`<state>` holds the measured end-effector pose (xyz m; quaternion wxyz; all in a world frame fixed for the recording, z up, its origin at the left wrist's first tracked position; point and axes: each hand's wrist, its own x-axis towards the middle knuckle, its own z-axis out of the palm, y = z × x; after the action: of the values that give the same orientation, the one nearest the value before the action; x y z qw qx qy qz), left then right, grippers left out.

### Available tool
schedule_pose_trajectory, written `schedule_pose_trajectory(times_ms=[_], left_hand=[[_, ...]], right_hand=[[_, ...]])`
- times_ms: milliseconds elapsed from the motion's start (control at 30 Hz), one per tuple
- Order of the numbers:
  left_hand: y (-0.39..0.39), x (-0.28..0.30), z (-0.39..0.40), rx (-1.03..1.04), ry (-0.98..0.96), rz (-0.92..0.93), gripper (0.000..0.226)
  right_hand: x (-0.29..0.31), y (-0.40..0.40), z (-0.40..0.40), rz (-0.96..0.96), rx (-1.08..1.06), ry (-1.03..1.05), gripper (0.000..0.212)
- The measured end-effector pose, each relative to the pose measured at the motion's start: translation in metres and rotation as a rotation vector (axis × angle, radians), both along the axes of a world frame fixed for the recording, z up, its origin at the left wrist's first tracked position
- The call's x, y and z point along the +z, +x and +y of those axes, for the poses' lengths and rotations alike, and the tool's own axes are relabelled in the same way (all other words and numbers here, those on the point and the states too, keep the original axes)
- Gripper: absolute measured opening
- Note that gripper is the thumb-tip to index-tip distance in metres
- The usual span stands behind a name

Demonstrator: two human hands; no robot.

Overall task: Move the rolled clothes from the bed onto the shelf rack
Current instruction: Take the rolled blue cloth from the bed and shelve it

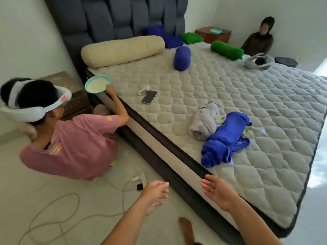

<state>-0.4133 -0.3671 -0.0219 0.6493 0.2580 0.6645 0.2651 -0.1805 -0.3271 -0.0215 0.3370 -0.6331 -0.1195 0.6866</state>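
Bed (230, 89) fills the space ahead of me, and near its close edge lie the rolled clothes: a blue roll (224, 138) touching a grey roll (205, 121) just beyond it. Blue's long axis slants away to my right. My right hand (218, 192) is nearer, my left hand (154, 193) over the floor; fingers on both spread, holding nothing.

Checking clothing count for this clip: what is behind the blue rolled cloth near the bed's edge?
Behind the blue rolled cloth lies a grey rolled garment, touching it. A yellow-green scrap peeks out beside the roll; what it belongs to is covered.
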Motion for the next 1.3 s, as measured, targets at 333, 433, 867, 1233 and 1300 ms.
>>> schedule_pose_trajectory(times_ms=[333, 433, 867, 1233, 1300], left_hand=[[0.164, -0.019, 0.165, 0.000, -0.172, -0.056, 0.029], [0.201, -0.019, 0.209, 0.096, -0.269, -0.068, 0.054], [0.252, -0.032, 0.311, 0.284, -0.596, 0.046, 0.070], [0.252, -0.055, 0.320, 0.392, -0.691, 0.046, 0.058], [0.252, -0.057, 0.317, 0.409, -0.687, 0.044, 0.055]], right_hand=[[-0.032, 0.157, 0.120, -0.436, -0.001, 0.153, 0.012], [-0.033, 0.193, 0.164, -0.576, 0.088, 0.173, 0.007], [-0.049, 0.251, 0.385, -0.843, 0.522, 0.261, 0.055], [-0.083, 0.255, 0.452, -0.878, 0.785, 0.212, 0.085], [-0.080, 0.256, 0.454, -0.885, 0.821, 0.176, 0.083]])
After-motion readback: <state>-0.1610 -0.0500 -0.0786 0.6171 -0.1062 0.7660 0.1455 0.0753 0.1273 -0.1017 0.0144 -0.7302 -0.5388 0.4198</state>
